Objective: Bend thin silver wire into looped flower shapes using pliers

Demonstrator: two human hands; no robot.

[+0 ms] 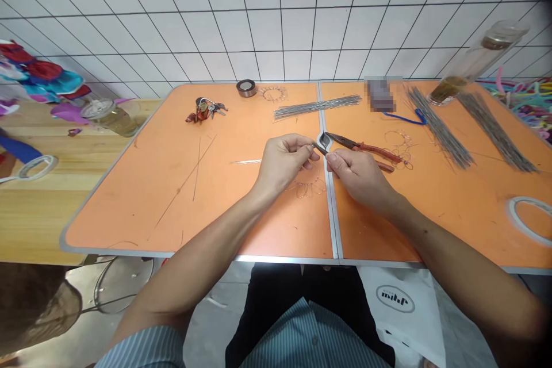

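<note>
Near the table's middle seam, my left hand (288,162) pinches a small dark rod-like piece (319,149) by its left end. My right hand (360,175) is closed on the other end of that piece, thumb on top. Just beyond my right hand lie pliers with red handles (371,148), their dark jaws pointing left. A ring of looped thin wire (307,186) rests on the orange table (259,224) below the hands. A few thin wires (246,161) stick out to the left of my left hand.
Wire bundles (317,107) (444,129) lie at the back and right. Keys (209,108), a tape roll (246,88), a blue cord (405,119) and a glass bottle (452,87) stand toward the back. A white ring (515,218) is at right.
</note>
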